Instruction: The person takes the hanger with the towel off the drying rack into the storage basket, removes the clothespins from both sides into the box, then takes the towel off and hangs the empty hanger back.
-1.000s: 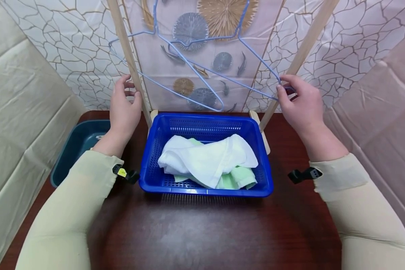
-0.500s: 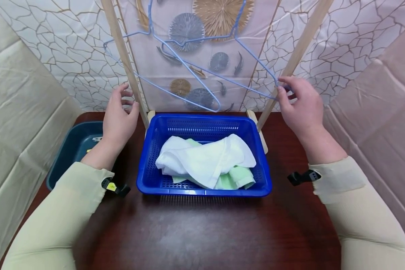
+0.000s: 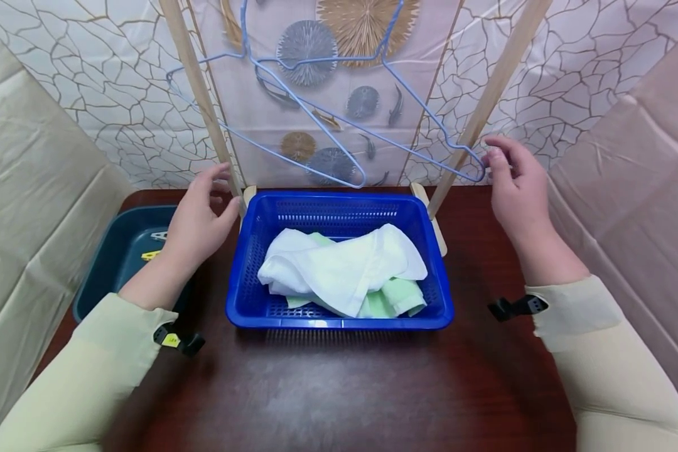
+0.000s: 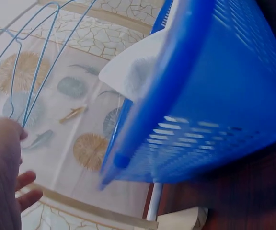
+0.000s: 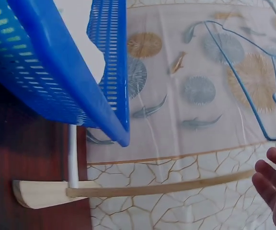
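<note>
Two blue wire hangers hang at the back, one toward the left (image 3: 246,50) and one toward the right (image 3: 383,58). My right hand (image 3: 522,194) is at the right hanger's lower end, fingers loosely bent. The right wrist view shows these fingers (image 5: 267,179) just below the hanger (image 5: 243,72), with no grip on it. My left hand (image 3: 198,220) is beside the left wooden post (image 3: 200,100), holding nothing, thumb and fingers apart. Between the hands stands a blue perforated basket (image 3: 339,323) with a white cloth (image 3: 344,267) over a light green cloth (image 3: 398,298).
A second wooden post (image 3: 494,94) rises behind the basket on the right, on a wooden foot (image 5: 42,193). A dark teal tray (image 3: 81,298) sits at the left, with a yellow clothespin (image 3: 149,255) and a white one (image 3: 159,236) in it. Fabric walls surround the brown table (image 3: 339,389).
My right hand has let go of the right hanger and moved slightly right; the hanger's end now shows whole. My left hand has moved down and a little left.
</note>
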